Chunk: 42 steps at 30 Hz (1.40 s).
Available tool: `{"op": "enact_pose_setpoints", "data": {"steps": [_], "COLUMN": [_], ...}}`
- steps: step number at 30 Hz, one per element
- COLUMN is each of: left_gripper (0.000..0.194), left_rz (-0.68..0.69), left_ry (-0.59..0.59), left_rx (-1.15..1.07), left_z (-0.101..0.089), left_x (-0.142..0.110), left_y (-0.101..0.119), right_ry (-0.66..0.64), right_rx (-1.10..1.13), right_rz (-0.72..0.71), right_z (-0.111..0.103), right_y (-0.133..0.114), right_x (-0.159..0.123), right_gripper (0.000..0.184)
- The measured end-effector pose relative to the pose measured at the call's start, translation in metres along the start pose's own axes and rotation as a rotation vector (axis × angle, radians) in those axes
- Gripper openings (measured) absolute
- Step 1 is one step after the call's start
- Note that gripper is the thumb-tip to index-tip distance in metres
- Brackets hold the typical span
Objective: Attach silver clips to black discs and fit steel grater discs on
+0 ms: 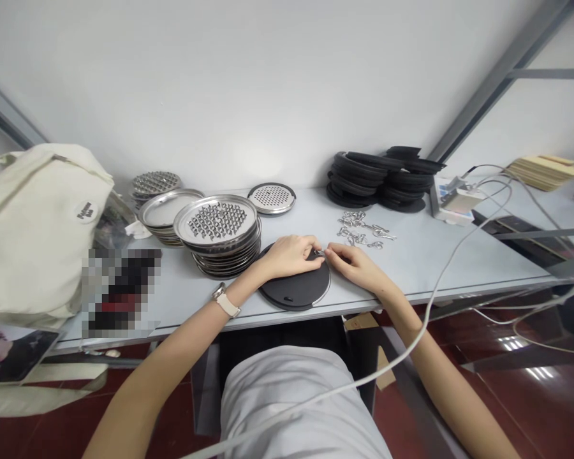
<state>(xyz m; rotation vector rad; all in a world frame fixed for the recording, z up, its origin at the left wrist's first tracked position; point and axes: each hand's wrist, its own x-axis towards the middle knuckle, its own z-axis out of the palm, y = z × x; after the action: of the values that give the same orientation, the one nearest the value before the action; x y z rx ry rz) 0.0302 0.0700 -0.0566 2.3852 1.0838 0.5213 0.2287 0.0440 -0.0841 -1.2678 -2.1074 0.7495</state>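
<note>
A round black disc (302, 288) with a thin metallic edge lies flat near the table's front edge. Over its upper part rests my left hand (291, 256), fingers bent and closed at the disc's far right rim. My right hand (356, 266) pinches a small metal clip (319, 253) at that rim, where the fingertips of both hands almost meet. Whether the left fingers also grip the clip or only the disc is partly hidden. Several loose metal clips (358, 229) are scattered on the table beyond my right hand.
Left of the disc stand a stack of metal grater plates (220, 229) and a stack of plain metal plates (169, 207). A grater disc (272, 197) lies behind. Black rings (358, 178) are piled at the back right, near a power strip (452, 207). A white cable (428, 312) crosses the foreground.
</note>
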Motion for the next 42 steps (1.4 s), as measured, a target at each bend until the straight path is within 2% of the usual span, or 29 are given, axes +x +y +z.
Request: {"op": "enact_pose_setpoints", "data": {"steps": [13,21,29,42], "left_gripper": [0.022,0.023,0.023,0.023], "left_rz": [0.02,0.029,-0.023,-0.011], "left_ry": [-0.002,0.054,0.016,0.003], "left_rx": [0.0,0.006,-0.06,-0.095], "left_z": [-0.0007,0.0005,-0.0008,0.0002], "left_x": [-0.0007,-0.0009,0.0006,0.0008], "left_y": [0.0002,0.0007,0.0008,-0.0031], "right_ry": [0.027,-0.002,-0.009,0.008], "right_rx": [-0.001,-0.012,-0.037,-0.03], "right_rz": [-0.001,-0.018,-0.015,-0.02], "right_z": [-0.0021,0.0006,0.0001,0.0009], "right_y": [0.0013,-0.0036,-0.003,-0.0011], "right_x": [-0.0001,-0.0001,-0.0004,-0.0007], "right_gripper": [0.036,0.036,0.035,0.035]}}
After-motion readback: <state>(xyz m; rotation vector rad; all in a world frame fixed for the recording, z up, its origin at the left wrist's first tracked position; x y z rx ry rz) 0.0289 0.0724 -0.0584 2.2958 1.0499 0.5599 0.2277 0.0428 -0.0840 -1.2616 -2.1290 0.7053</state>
